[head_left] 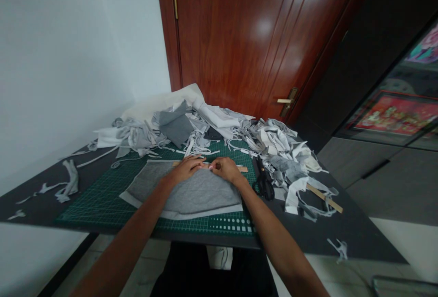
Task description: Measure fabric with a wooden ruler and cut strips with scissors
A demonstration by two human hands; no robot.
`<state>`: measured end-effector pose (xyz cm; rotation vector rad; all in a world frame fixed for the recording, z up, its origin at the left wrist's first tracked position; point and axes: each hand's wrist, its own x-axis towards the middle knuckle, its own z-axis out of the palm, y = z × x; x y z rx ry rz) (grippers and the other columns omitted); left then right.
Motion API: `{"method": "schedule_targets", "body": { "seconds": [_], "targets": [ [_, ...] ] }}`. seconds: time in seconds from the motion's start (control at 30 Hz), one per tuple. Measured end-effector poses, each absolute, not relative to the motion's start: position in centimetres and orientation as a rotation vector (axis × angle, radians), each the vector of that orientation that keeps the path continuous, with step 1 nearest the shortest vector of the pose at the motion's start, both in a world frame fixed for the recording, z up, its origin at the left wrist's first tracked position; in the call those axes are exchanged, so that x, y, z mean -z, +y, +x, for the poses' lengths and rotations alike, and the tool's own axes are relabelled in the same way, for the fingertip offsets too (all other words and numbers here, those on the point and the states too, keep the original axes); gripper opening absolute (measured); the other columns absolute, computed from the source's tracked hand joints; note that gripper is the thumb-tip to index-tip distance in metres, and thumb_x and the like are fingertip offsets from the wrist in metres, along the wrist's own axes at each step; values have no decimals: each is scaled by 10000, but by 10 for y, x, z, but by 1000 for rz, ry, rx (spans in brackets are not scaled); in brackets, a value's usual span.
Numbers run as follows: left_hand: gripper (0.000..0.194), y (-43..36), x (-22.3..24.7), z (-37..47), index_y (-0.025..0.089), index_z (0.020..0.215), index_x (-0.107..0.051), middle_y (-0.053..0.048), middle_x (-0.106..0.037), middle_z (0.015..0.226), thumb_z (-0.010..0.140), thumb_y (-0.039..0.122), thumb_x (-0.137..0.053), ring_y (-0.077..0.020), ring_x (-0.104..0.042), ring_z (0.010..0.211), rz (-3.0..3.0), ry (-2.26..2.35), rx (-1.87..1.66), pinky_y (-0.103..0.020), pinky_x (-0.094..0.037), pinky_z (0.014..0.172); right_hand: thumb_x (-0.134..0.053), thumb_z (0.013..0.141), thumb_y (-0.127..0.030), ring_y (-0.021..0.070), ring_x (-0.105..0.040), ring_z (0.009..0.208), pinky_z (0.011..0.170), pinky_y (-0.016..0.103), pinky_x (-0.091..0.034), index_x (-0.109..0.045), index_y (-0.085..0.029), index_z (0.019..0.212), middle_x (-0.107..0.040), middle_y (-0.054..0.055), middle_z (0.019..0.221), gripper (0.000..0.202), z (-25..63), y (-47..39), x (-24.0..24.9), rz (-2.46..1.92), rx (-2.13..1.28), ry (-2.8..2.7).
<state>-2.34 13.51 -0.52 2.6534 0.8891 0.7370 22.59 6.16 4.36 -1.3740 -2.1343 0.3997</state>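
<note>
A grey piece of fabric with a white layer showing along its edges lies on the green cutting mat. Across its far edge runs a wooden ruler. My left hand lies over the ruler's left part, fingers stretched out and pressing down. Close by, my right hand is bent over the ruler with thumb and fingertips pinched together. Whatever those fingertips hold is too small to make out. Black scissors rest on the mat's right edge, just right of my right hand.
Fabric scraps are heaped along the back and right of the dark table. A second wooden strip lies among cut pieces at right. Behind stand a wooden door and a dark cabinet; a white wall borders the left.
</note>
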Motion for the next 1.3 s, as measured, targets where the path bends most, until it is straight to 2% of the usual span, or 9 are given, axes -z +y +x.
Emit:
{"method": "schedule_targets", "body": {
  "seconds": [0.13,0.37,0.6,0.67,0.77,0.83,1.03,1.17,1.3],
  "targets": [
    [380,138,6,-25,236,1268,-707,-90,-669,1432,1061,429,-454,-271,-526,1418,2647,886,-713,-493,-383,1215,-743,879,-229,199,-748,865,780,256,-510,-831,-241,928,-825,37,946,101,248,63,-43,-1410,-418,-2126],
    [379,137,0,-25,221,1208,-722,-95,-675,1425,1063,436,-446,-270,-543,1412,2657,855,-712,-480,-417,1199,-764,833,-205,193,-753,835,754,245,-512,-840,-252,876,-827,19,887,99,286,61,-45,-1442,-493,-2110],
    [377,137,0,-26,224,1173,-729,-89,-672,1429,1065,440,-440,-269,-534,1418,2663,852,-706,-474,-421,1194,-783,767,-190,165,-680,687,693,249,-486,-822,-216,765,-786,12,741,48,323,60,-49,-1401,-633,-2043],
    [365,137,2,-26,226,1165,-729,-88,-669,1432,1065,427,-441,-273,-528,1423,2663,856,-704,-478,-419,1192,-772,794,-256,162,-668,703,698,249,-484,-813,-202,770,-781,15,756,72,323,60,-49,-1347,-685,-2003],
    [343,138,3,-26,226,1125,-733,-87,-675,1422,1062,407,-448,-281,-512,1429,2664,861,-712,-491,-407,1197,-693,888,-437,149,-648,730,678,237,-472,-801,-187,884,-777,21,861,272,304,63,-46,-1248,-751,-1912],
    [326,138,3,-25,226,1077,-737,-86,-679,1412,1057,395,-460,-282,-494,1437,2668,862,-726,-495,-394,1206,-631,921,-548,132,-600,673,612,225,-436,-783,-184,963,-745,12,838,397,284,66,-40,-1204,-785,-1843],
    [258,130,-2,-21,237,1006,-749,-73,-671,1398,1034,349,-518,-291,-435,1440,2699,904,-774,-514,-356,1217,-632,875,-650,103,-466,561,513,213,-325,-759,-173,954,-638,-22,695,500,240,74,-18,-1123,-876,-1740],
    [231,118,-5,-20,245,1005,-781,-87,-658,1319,1016,336,-569,-301,-481,1324,2708,995,-835,-498,-392,1152,-690,838,-615,105,-493,595,549,217,-362,-752,-160,890,-686,0,759,462,240,76,-11,-1098,-869,-1719],
    [231,113,-8,-31,244,1080,-789,-79,-663,1066,1010,332,-587,-250,-560,1092,2706,1018,-857,-400,-470,1006,-708,832,-596,125,-547,648,610,233,-415,-746,-168,851,-714,17,784,430,239,78,-9,-1087,-845,-1721]
  ]
}}
